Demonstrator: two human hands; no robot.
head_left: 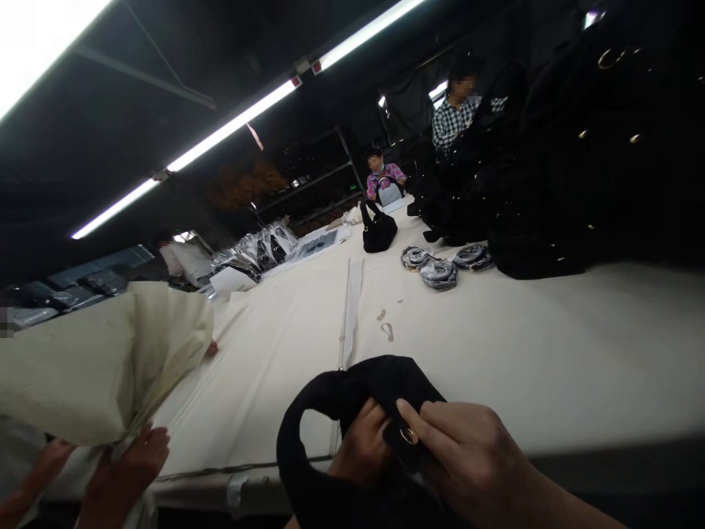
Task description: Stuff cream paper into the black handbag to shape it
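A black bag (335, 470) with a looped black strap (291, 433) sits at the near edge of the table, right below me. My left hand (360, 444) grips the bag's black fabric from underneath, fingers curled into it. My right hand (468, 455) comes in from the right and pinches the bag at a small gold ring (409, 435), thumb and forefinger on either side of it. Both hands are closed on the same bag.
A long table under cream cloth (496, 345) runs away from me. Beside me on the left, a co-worker's hands (124, 470) hold a cream fabric pouch (99, 360). Farther off are a black handbag (379, 229), coiled wrapped straps (439, 273), a heap of black bags (578, 169) and two more people.
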